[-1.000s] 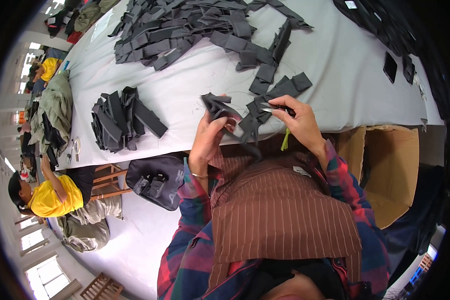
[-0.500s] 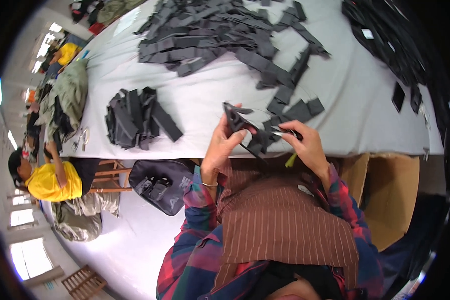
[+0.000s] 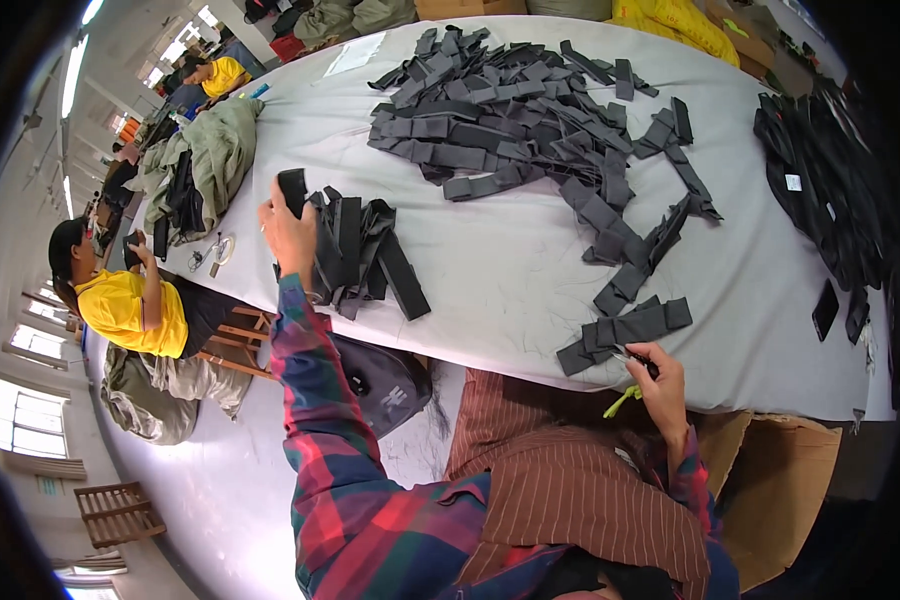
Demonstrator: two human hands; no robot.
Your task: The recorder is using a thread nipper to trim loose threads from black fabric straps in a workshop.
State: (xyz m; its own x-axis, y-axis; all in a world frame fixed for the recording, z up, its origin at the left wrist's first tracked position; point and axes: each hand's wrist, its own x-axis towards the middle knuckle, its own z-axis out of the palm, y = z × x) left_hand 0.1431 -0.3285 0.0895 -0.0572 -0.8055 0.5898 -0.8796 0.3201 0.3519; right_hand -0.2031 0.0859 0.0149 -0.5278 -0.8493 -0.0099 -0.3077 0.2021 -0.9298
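Note:
My left hand (image 3: 290, 238) is stretched out to the left, its fingers closed around a dark fabric piece (image 3: 292, 188). It is at the left side of a small pile of dark grey fabric strips (image 3: 348, 240). Near the table's front edge, my right hand (image 3: 664, 392) holds small thread snips (image 3: 642, 362), their tips pointing left. A yellow-green tie (image 3: 622, 402) hangs beside that hand. Just beyond the snips lies a chain of folded dark grey fabric pieces (image 3: 635, 328). It trails back toward a large heap of similar pieces (image 3: 500, 115).
The table (image 3: 490, 290) has a pale cloth cover. Black garments (image 3: 820, 190) and a dark flat object (image 3: 825, 310) lie at the right. Below stand an open cardboard box (image 3: 780, 490) and a dark bag (image 3: 390, 390). A person in yellow (image 3: 135, 310) sits at the left.
My left hand has moved from beside the right hand over to the small pile, carrying a dark fabric piece. My right hand stays near the table edge with the snips. The view has shifted.

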